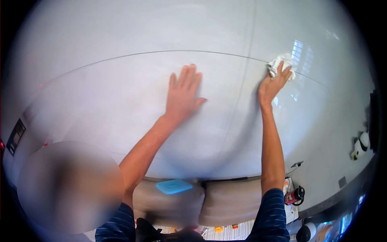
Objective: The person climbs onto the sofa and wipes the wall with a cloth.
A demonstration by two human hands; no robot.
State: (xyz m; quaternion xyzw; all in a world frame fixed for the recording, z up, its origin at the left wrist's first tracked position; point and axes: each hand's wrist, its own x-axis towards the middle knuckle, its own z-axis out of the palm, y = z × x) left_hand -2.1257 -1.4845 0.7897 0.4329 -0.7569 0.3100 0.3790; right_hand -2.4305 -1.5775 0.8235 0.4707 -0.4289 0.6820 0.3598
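Cloth (287, 74): looked white and crumpled; lay high against the pale wall (217, 28), over its thin curved seam (181, 51), beside bright reflections.
Right hand (271, 88): reached up and held the cloth to the wall under bent fingers.
Left hand (181, 99): opened flat, fingers slightly apart, palm toward the wall, below the seam and well apart from the cloth.
Contact: seemed, as a judgement, a press of cloth on wall; for any shift, called for steady, even fingertip pressure.
Sofa (231, 203): stood below, with a light-blue flat item (174, 186) on its back.
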